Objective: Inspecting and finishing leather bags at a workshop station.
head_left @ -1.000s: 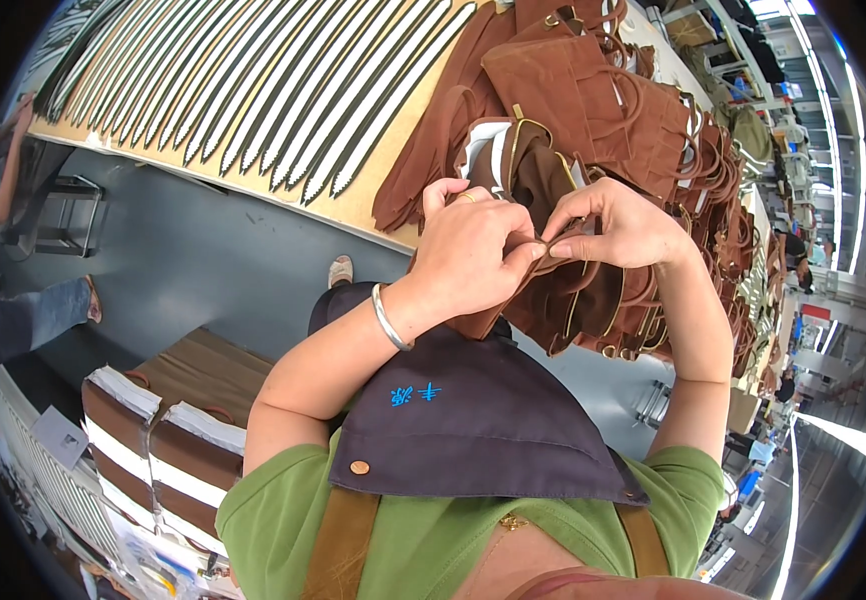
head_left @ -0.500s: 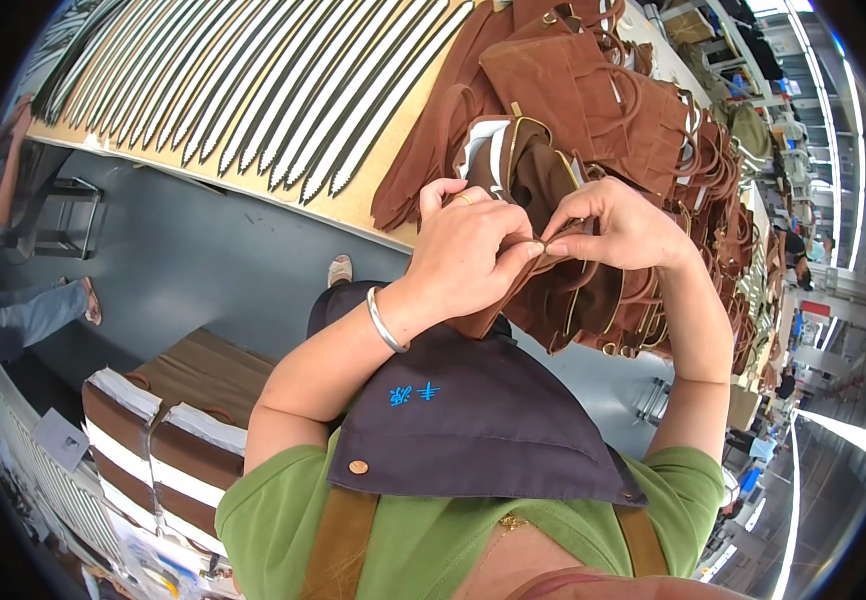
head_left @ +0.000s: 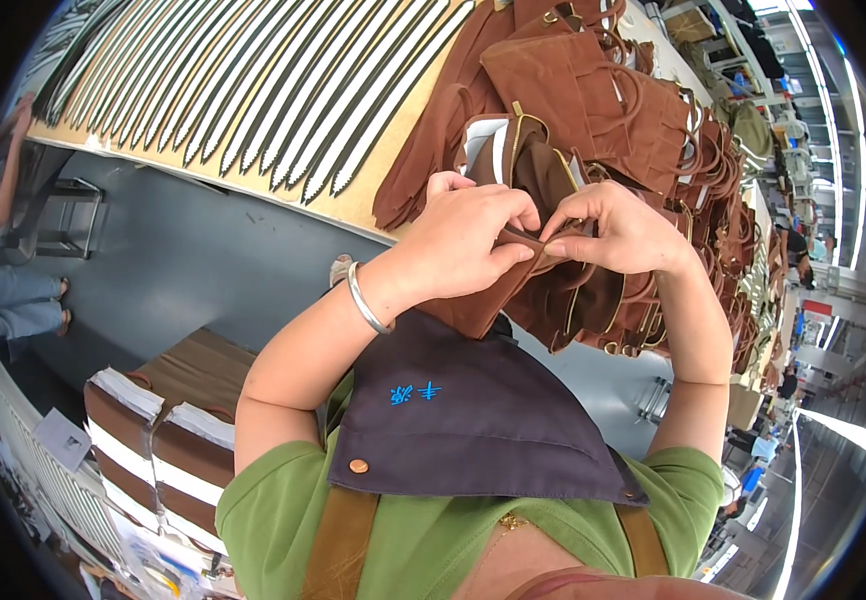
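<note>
My left hand (head_left: 463, 235), with a bangle at its wrist, grips a brown fabric piece (head_left: 475, 305) with thumb and bent fingers. My right hand (head_left: 608, 230) pinches the same piece at a folded edge just to the right of my left thumb. Directly behind my hands is an open brown bag (head_left: 518, 150) with brass zipper edging and a white lining. The exact detail between my fingertips is too small to make out.
A tan worktable (head_left: 398, 135) holds rows of white strips with dark edges (head_left: 273, 90) and piled rust-brown bags (head_left: 593, 95). At the left are a person's jeans-clad legs (head_left: 13, 300), a metal stool (head_left: 63, 225) and stacked brown-and-white striped pieces (head_left: 118, 430).
My left hand has shifted slightly left along the fabric, while my right hand stays nearly still. The person's legs on the left have moved.
</note>
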`<state>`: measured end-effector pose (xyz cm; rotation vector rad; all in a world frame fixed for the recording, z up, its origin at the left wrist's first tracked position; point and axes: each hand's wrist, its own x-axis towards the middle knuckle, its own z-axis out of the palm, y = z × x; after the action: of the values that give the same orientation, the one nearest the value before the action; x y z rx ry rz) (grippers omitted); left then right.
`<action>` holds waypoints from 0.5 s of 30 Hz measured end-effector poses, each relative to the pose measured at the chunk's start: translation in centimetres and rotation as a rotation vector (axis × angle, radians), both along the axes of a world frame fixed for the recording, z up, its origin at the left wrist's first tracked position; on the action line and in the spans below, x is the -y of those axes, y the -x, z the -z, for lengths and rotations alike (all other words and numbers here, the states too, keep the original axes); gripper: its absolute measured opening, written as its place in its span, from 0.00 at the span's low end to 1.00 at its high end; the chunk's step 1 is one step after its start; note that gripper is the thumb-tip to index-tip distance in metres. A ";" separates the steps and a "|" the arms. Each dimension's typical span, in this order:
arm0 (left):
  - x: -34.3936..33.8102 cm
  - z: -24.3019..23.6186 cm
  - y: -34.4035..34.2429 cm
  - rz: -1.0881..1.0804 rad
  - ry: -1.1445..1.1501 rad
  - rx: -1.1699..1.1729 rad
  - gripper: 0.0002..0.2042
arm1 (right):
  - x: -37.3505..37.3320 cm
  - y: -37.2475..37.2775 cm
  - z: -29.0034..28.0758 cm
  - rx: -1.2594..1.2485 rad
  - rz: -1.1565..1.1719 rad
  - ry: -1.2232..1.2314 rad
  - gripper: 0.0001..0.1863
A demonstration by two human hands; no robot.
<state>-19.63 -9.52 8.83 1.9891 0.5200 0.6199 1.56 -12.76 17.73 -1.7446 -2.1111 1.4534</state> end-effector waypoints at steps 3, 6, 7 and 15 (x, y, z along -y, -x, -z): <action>-0.1 -0.1 0.1 0.022 -0.002 -0.015 0.08 | -0.1 0.1 0.0 0.019 -0.004 -0.008 0.08; 0.0 -0.1 0.1 0.005 0.019 0.019 0.05 | -0.1 0.1 -0.1 0.033 -0.030 -0.028 0.09; -0.1 0.0 0.1 -0.011 0.012 0.032 0.05 | -0.2 0.2 -0.1 0.045 -0.027 -0.020 0.09; 0.4 0.5 -0.2 -0.069 0.000 0.051 0.05 | -0.3 0.4 -0.2 0.067 -0.011 -0.016 0.09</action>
<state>-19.41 -9.93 8.30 1.9568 0.5600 0.7111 1.12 -12.49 17.91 -1.8038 -2.1610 1.3960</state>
